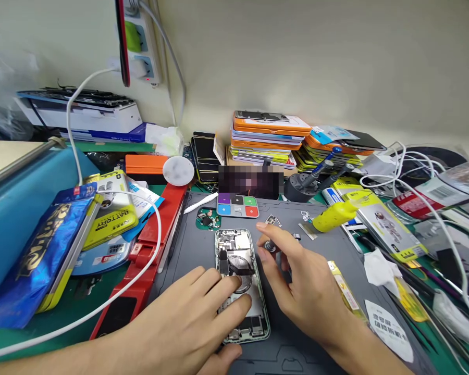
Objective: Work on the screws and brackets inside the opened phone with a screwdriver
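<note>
Left hand (203, 307) covers the lower-left part of the opened phone (260, 307), so the parts under it can't be seen. Fingers loosely spread, palm down, fingertips over the phone's middle; no grip visible. Right hand (305, 281) half-curled, thumb and index tips apart beside the phone's right edge. Dark-and-silver tool (271, 246) sits between them, mostly hidden; can't tell if it's gripped. Both forearms cut off at frame bottom. Dark panel (271, 188) beyond the fingertips is pixelated, unreadable.

Counts: 1 phone, between the two hands, on the grey mat (172, 265). 1 green board (208, 220) and 1 colour-tiled pad (237, 206), both ahead of the left fingers. 1 yellow bottle (334, 215), ahead and right of the right fingers.
</note>
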Motion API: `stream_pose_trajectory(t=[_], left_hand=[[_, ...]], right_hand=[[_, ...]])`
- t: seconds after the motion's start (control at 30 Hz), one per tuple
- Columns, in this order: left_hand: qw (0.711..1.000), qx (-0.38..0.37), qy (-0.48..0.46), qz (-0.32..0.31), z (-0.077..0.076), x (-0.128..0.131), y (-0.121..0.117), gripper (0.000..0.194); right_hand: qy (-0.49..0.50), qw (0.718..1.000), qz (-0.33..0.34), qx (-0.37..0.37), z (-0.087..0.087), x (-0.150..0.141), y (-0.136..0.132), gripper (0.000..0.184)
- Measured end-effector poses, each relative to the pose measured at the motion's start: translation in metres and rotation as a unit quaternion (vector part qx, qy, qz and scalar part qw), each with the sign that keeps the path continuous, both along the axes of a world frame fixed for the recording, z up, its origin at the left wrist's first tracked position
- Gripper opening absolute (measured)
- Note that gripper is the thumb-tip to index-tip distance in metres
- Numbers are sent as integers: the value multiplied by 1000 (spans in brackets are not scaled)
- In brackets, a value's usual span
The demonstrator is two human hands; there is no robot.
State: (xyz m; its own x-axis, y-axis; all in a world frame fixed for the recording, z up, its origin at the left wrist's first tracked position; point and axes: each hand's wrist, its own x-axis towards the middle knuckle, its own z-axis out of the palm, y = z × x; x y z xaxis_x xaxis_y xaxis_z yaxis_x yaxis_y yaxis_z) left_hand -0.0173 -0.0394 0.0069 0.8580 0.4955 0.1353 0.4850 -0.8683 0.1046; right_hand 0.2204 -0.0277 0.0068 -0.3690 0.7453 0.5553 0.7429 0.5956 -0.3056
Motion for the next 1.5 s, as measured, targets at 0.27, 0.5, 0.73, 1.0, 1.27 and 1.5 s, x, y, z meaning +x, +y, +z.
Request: stream_pose_trajectory(t=[0.27, 0.5, 0.73, 1.0, 1.27, 1.5], left_hand=[[1000, 11, -8, -8, -6, -2, -1, 47], [1000, 19, 3, -15, -6, -1, 2, 43], [1000, 14, 6, -4, -4, 0, 1, 42], [1000, 9, 4, -4, -4, -1, 1, 46], [999, 18, -37, 18, 6, -2, -4, 47], [998, 15, -43, 37, 10, -2, -6, 40]], right_hand=[[-6, 1000, -1, 4, -1, 0, -1, 52], [-3, 1000, 5, 0, -3, 0, -2, 56], [-3, 1000, 8, 6, -3, 0, -2, 55], [-3, 1000, 3, 3, -2, 0, 0, 53], [7, 1000, -6, -4, 1, 1, -2, 53], [104, 995, -8, -2, -10, 0, -5, 70]])
